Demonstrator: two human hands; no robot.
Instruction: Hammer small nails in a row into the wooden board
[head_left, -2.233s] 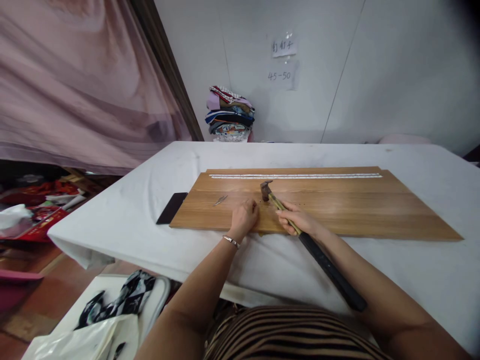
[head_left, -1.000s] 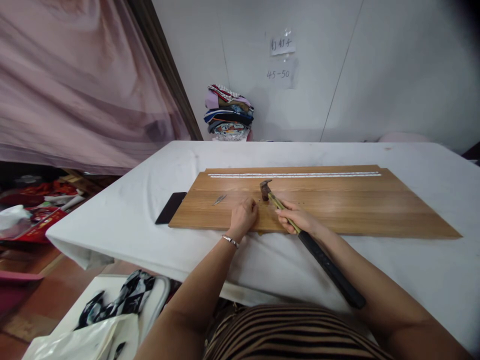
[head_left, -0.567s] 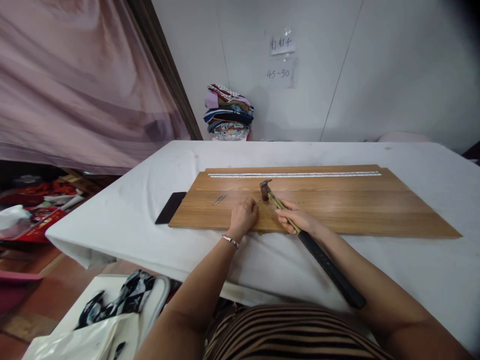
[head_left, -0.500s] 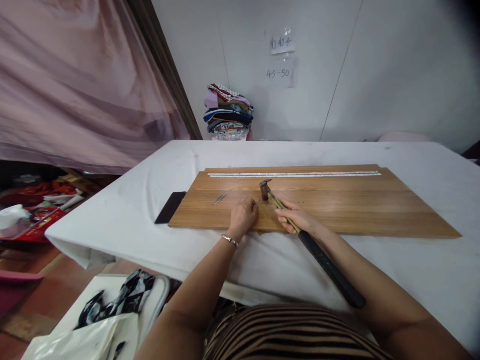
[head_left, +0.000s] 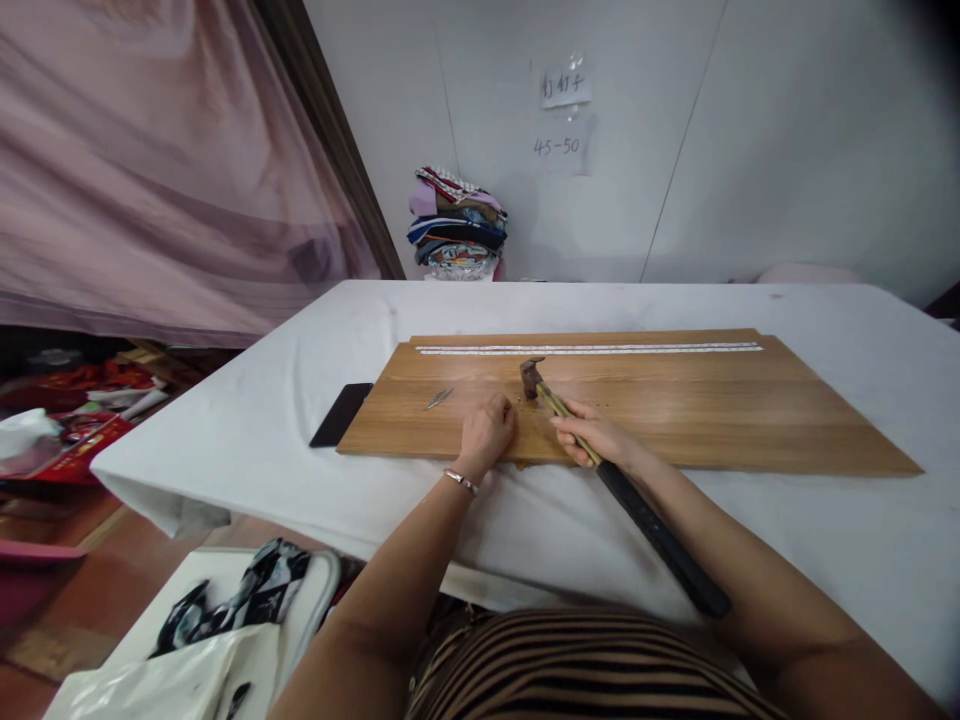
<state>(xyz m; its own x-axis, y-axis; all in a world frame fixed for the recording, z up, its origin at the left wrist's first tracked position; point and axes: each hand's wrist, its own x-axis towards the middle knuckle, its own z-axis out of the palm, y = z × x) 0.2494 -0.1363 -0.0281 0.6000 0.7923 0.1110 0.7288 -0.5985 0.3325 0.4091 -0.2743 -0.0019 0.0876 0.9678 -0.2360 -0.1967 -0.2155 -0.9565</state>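
A claw hammer (head_left: 559, 408) with a rusty head, yellowish shaft and long black grip is held by my right hand (head_left: 592, 432), whose fingers wrap the shaft below the head. The black end of its handle reaches back along my forearm. My left hand (head_left: 489, 430) rests closed on the brown wooden board (head_left: 712, 410), just left of the hammer head; whatever its fingers may hold is hidden. Several thin nails (head_left: 439, 399) lie on the board to the left of that hand. Tiny dark spots, perhaps nail heads, show on the wood near the hammer.
Two white measuring strips (head_left: 592, 349) run along the board's far side. A black flat device (head_left: 342, 415) lies by its left edge on the white-covered table (head_left: 255, 400). Folded cloths (head_left: 457, 225) are stacked beyond the table, and a white stool (head_left: 135, 640) stands at lower left.
Hardly anything differs. The hammer head has shifted very slightly; both hands keep their places on the board.
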